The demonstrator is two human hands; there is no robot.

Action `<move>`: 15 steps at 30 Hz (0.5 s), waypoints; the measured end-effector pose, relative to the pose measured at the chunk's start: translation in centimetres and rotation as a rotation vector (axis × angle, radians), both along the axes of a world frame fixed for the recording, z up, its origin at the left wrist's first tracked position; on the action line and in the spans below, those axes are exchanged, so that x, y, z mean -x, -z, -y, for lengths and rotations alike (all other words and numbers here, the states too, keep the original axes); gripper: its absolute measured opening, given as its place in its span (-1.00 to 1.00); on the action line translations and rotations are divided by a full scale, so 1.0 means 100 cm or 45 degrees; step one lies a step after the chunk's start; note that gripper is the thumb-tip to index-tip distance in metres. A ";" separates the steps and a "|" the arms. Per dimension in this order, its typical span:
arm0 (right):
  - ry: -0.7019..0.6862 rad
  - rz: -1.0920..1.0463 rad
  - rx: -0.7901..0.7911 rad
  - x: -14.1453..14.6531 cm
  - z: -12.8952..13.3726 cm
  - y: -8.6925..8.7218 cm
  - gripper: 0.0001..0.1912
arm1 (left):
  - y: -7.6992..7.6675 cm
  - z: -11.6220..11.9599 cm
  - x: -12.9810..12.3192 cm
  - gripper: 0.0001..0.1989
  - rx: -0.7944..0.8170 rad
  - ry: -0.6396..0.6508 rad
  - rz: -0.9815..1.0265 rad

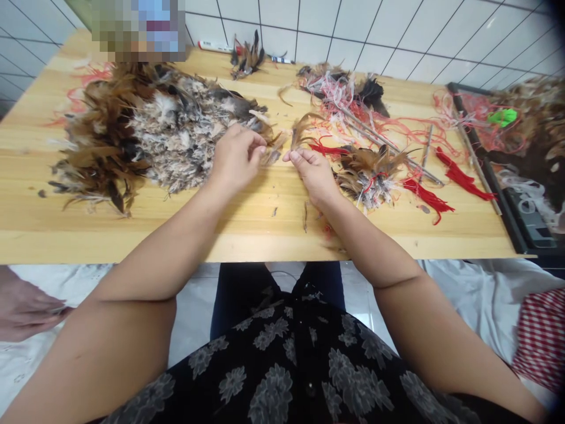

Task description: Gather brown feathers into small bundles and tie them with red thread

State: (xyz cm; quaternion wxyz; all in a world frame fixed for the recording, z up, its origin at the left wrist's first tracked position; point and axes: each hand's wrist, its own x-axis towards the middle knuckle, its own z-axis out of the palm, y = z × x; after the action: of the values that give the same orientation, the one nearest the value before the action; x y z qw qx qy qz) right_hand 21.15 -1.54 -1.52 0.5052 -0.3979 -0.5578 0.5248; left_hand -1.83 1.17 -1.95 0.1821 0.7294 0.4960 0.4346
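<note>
One long pale wooden table (260,241) crosses the middle of the frame, backed by a white tiled wall (397,29) along the top. At the bottom sits the person's black top with grey flowers (273,371), and a red-and-white checked cloth (542,341) shows at lower right. At the far left edge, below the table, a co-worker's hand (24,306) reaches in. A broad heap of brown, black and grey feathers (163,132) covers the left half of the tabletop. A black-framed tray (479,138) holding more feathers and tangled red thread lies at the right end, with a bright green scrap (502,116) on it. Thin metal rods (375,132) and loose red tassels (459,181) lie right of centre, beside a small feather bunch tied with red thread (368,179). Near the centre, both hands work just beside the heap, their fingertips close but apart. The left hand (236,159) has its fingers bunched, pinching a pale brown feather wisp (271,154). The right hand (311,174) pinches a slender brown feather sprig (301,132) between thumb and fingertips.
</note>
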 end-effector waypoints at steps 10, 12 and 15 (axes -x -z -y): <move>0.113 0.026 -0.045 -0.001 -0.007 0.007 -0.19 | -0.005 0.010 -0.034 -0.84 0.112 -0.133 -0.588; 0.117 0.045 -0.042 -0.001 -0.007 0.008 -0.21 | -0.008 0.012 -0.035 -0.81 0.141 -0.165 -0.629; 0.125 0.081 -0.036 0.000 -0.007 0.011 -0.21 | -0.013 0.014 -0.036 -0.83 0.230 -0.203 -0.648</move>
State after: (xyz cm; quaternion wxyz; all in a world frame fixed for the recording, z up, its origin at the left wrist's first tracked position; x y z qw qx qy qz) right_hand 21.15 -0.85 -2.59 0.5178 -0.4340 -0.5609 0.4785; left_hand 1.77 -0.18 -0.65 0.0812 0.7544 0.6184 0.2044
